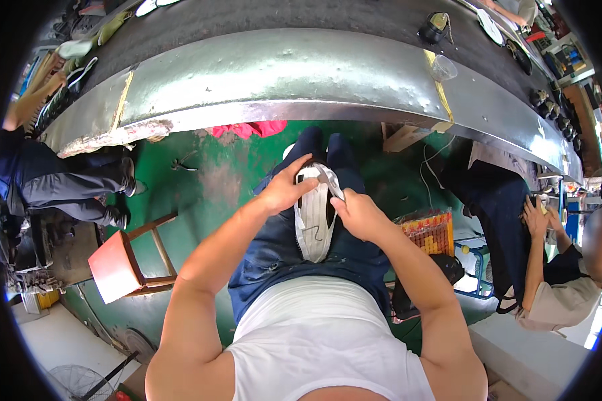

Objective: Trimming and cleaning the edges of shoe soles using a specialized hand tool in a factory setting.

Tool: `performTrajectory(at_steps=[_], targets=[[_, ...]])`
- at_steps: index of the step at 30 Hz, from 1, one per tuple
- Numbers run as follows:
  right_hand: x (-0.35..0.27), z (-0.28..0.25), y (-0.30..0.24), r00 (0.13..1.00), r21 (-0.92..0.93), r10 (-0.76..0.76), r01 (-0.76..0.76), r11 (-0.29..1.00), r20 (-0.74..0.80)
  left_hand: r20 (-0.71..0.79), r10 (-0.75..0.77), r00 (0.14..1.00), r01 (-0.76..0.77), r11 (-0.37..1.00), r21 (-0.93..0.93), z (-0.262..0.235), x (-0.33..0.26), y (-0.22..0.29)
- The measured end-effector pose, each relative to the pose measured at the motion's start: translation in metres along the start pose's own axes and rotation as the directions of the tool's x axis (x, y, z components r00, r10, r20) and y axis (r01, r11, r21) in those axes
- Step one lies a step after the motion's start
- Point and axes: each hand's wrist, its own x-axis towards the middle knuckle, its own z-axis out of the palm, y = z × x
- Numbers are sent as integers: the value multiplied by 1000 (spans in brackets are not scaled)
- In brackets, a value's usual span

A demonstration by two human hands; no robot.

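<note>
A white shoe upper (314,230), with a dark curved line on it and a dark gap along its middle, lies lengthwise on my lap between my thighs. My left hand (289,190) grips its far end from the left, thumb on top and fingers around the edge. My right hand (360,212) is closed around a slim grey tool (330,179) that looks like metal. The tool reaches from my fist to the far end of the upper, near my left thumb. Its handle is mostly hidden in my palm, so its exact kind does not show.
Ahead runs a metal-edged bench (281,73) with a dark belt. On its edge stands a clear plastic cup (443,68); a dark shoe (433,28) sits beyond. A stool (117,267) is at left. Co-workers sit on both sides, one person's hands (536,215) at right.
</note>
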Motion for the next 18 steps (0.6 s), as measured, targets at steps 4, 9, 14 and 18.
performTrajectory(at_steps=[4, 9, 14, 18], targets=[[-23, 9, 16, 962, 344, 96, -2, 939, -256, -167, -126, 978, 156, 972, 177, 18, -47, -2], [-9, 30, 26, 962, 160, 215, -188, 969, -170, -80, -45, 996, 49, 998, 43, 11, -52, -25], [-9, 22, 38, 974, 6, 226, -226, 974, 23, 95, -199, 975, 216, 947, -238, 21, -51, -2], [-24, 13, 36, 976, 91, 208, -201, 975, -71, 157, -99, 983, 163, 867, -471, 26, -55, -22]])
